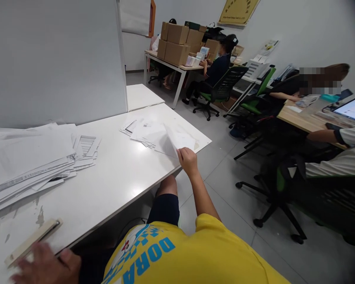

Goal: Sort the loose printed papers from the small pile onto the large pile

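In the head view, my right hand [188, 161] is closed on the near edge of a white sheet of paper [173, 138], which is lifted at a slant. Beneath and beside that sheet lies a loose pile of papers [146, 132] near the table's right end. My left hand [49, 263], a little blurred, is at the lower left with thumb and fingers apart. Just beyond its fingers is a long cream stapler [34, 240] lying on the white table [115, 173]; whether they touch I cannot tell.
A large stack of papers [29, 157] covers the table's left part, in front of a grey partition [56, 59]. Beyond the table are cardboard boxes [177, 43] on another desk, a seated person [217, 71], and office chairs [225, 85]. More people sit at the right.
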`<state>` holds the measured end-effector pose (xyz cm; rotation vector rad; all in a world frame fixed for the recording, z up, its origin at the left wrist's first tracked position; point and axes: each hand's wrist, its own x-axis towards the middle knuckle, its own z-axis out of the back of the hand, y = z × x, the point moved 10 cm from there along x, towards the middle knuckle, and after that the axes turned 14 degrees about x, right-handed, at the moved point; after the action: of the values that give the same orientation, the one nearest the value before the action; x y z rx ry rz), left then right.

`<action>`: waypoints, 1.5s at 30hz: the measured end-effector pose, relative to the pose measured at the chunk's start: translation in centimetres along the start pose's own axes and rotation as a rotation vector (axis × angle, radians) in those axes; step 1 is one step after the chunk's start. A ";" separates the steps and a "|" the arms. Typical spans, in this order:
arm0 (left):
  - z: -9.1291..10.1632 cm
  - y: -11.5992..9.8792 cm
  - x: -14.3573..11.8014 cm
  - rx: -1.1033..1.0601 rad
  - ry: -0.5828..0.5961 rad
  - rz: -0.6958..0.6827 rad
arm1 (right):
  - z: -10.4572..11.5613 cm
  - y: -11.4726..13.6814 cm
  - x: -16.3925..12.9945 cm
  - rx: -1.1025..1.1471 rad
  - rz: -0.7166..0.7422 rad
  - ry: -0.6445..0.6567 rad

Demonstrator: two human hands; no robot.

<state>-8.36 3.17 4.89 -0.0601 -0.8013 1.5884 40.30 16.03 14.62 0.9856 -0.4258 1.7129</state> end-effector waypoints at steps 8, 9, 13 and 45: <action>-7.7 -8.4 4.7 -0.996 0.258 0.490 | -1.5 17.1 -5.8 0.503 0.568 0.188; -8.4 -8.0 5.5 -1.031 0.293 0.606 | -2.1 18.0 -6.5 0.576 0.589 0.261; -10.6 -6.8 6.9 -0.915 0.600 0.854 | -5.0 16.8 -7.6 0.691 0.334 0.504; 7.1 -3.8 4.8 0.324 -0.307 0.096 | -17.0 18.0 -1.8 1.190 -0.872 0.846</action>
<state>-9.48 4.09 14.12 0.3922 -0.7723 1.8263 17.23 19.98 6.37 0.8610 1.5089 1.2641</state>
